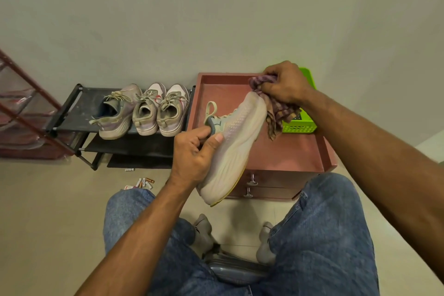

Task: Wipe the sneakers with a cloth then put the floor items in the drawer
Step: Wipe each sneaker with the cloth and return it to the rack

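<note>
My left hand (195, 151) grips a pale beige sneaker (236, 146) at its heel collar, holding it tilted above the pink drawer unit (293, 156) with the toe pointing up and away. A bunched checked purple cloth (271, 108) is pressed against the toe by my right hand (286, 83), which holds it. Three more worn sneakers (144, 110) stand side by side on the top shelf of a black shoe rack (72, 113) to the left. Several small batteries (144, 182) lie on the floor below the rack.
A lime green plastic basket (300, 125) sits on the drawer unit's top at the back right. Two drawer handles (251, 186) face me. A red-framed rack (28, 113) stands at far left. My knees in jeans and socked feet are below, over a grey stool (237, 269).
</note>
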